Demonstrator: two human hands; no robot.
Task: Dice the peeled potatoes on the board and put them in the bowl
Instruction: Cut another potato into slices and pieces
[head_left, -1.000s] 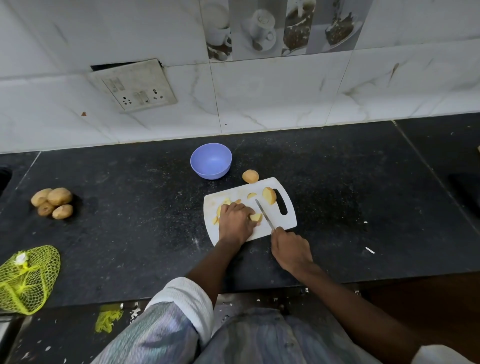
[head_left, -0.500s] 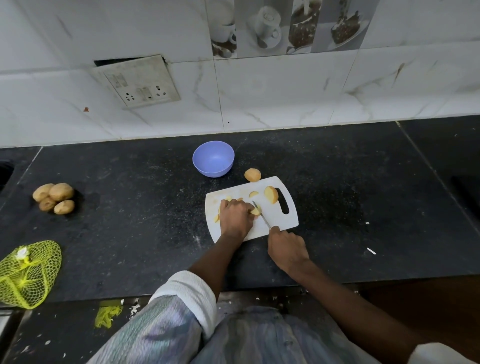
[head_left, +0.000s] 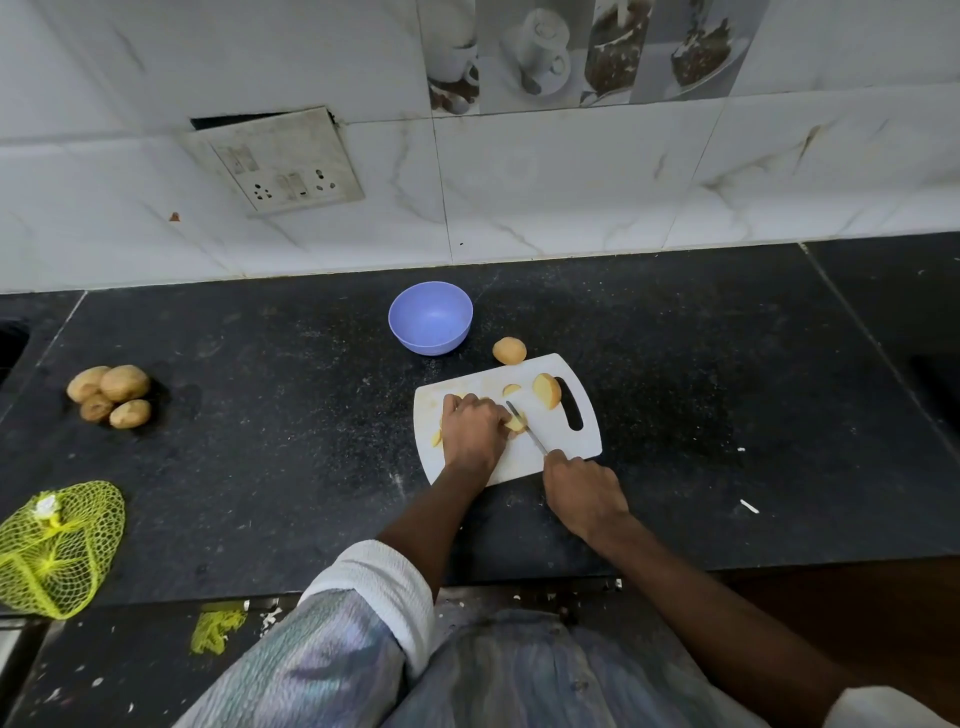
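Observation:
A white cutting board (head_left: 563, 441) lies on the dark counter. My left hand (head_left: 472, 434) curls over a potato piece (head_left: 516, 425) on the board and holds it down. My right hand (head_left: 584, 491) grips a knife (head_left: 525, 428) whose blade rests against that piece. A potato half (head_left: 547, 391) and a small slice (head_left: 511, 389) lie farther back on the board. Another peeled potato (head_left: 509, 351) sits on the counter just behind the board. The blue bowl (head_left: 430, 318) stands behind the board to the left and looks empty.
Several unpeeled potatoes (head_left: 110, 395) lie at the left of the counter. A yellow net bag (head_left: 54, 545) sits at the front left edge. A tiled wall with a socket plate (head_left: 283, 161) rises behind the counter.
The knife blade has shifted left onto the potato piece under my left hand. My right hand moved slightly with it.

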